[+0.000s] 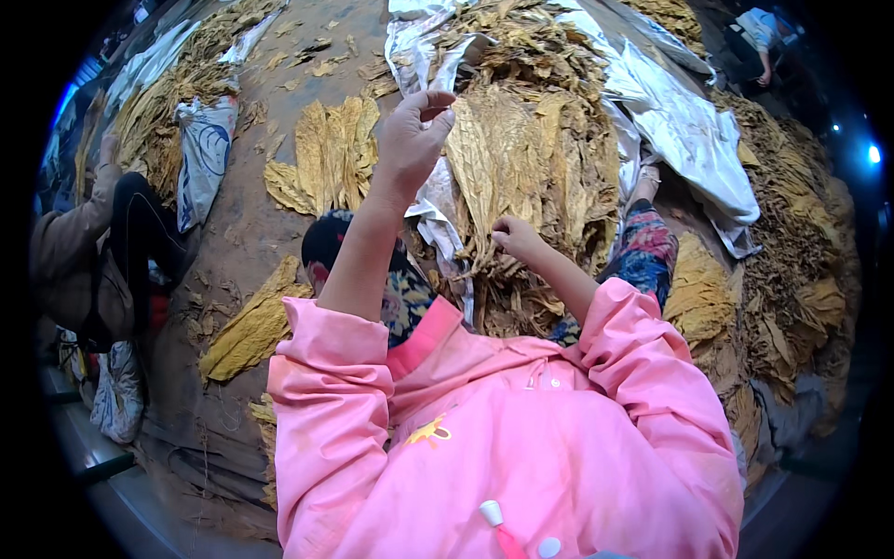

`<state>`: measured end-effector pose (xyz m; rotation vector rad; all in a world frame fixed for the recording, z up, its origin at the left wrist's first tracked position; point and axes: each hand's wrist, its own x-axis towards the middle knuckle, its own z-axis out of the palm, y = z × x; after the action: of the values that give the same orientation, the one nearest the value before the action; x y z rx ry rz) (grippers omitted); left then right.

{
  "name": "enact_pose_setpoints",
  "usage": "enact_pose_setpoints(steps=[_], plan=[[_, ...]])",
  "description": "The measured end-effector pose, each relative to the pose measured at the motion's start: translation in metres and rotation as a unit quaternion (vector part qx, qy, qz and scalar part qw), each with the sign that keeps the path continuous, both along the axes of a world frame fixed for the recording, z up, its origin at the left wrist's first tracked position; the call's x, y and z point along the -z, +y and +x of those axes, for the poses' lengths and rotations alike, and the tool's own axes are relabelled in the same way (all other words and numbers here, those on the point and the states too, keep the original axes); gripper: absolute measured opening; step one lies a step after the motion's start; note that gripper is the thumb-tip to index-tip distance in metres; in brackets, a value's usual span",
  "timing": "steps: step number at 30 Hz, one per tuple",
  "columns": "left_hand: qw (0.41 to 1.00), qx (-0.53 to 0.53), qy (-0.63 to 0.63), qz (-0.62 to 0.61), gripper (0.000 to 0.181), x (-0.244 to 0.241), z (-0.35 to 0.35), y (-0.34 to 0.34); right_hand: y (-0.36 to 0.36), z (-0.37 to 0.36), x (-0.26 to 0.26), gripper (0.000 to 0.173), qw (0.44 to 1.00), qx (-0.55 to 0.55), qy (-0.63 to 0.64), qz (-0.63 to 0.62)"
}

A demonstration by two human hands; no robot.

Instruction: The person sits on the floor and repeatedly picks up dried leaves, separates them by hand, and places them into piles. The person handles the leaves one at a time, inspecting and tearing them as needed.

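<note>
My left hand (418, 140) is raised over a white woven sack (441, 192), its fingers bent and a small gap between thumb and fingertips. Nothing shows in it. To its right lies a broad pile of dried yellow-brown leaves (534, 161), which look like tobacco. My right hand (520, 239) is curled low at the near end of that pile, beside the gathered leaf stems (482, 255); whether it pinches a stem is hidden. A smaller fan of flat yellow leaves (335, 154) lies left of my left hand.
Another yellow leaf bundle (251, 325) lies near my left knee. A brown leaf heap (789, 265) and a white sack (688, 119) are at the right. A seated person (84, 251) works at the left beside a printed sack (206, 161). Another person (758, 45) is at the far right.
</note>
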<state>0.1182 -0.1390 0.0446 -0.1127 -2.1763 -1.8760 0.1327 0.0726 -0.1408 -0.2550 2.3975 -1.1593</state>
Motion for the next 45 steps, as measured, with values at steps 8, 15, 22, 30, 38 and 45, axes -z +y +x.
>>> enact_pose_setpoints(steps=[8, 15, 22, 30, 38, 45], plan=[[0.981, 0.005, -0.127, 0.145, 0.018, 0.034, -0.071, 0.006, -0.019, -0.086, 0.043, 0.03, 0.989, 0.092, 0.082, 0.084], [0.981, 0.005, -0.129, 0.144, 0.019, 0.05, -0.098, 0.006, -0.055, -0.123, 0.06, 0.036, 0.966, 0.154, 0.046, 0.202], [0.983, 0.009, -0.14, 0.12, 0.022, 0.054, -0.101, 0.002, -0.076, -0.135, 0.063, 0.025, 0.979, 0.156, -0.013, 0.132], [0.985, -0.003, -0.155, 0.073, 0.039, 0.069, -0.097, 0.0, -0.061, -0.126, 0.006, 0.015, 0.952, 0.206, 0.226, -0.019], [0.985, -0.034, -0.167, 0.004, 0.058, 0.083, -0.1, 0.028, -0.07, -0.074, -0.075, 0.023, 0.932, 0.053, 0.354, -0.062], [0.894, 0.064, -0.263, 0.357, 0.026, 0.074, -0.094, 0.032, -0.063, -0.047, -0.109, 0.027, 0.953, 0.044, 0.272, -0.125]])
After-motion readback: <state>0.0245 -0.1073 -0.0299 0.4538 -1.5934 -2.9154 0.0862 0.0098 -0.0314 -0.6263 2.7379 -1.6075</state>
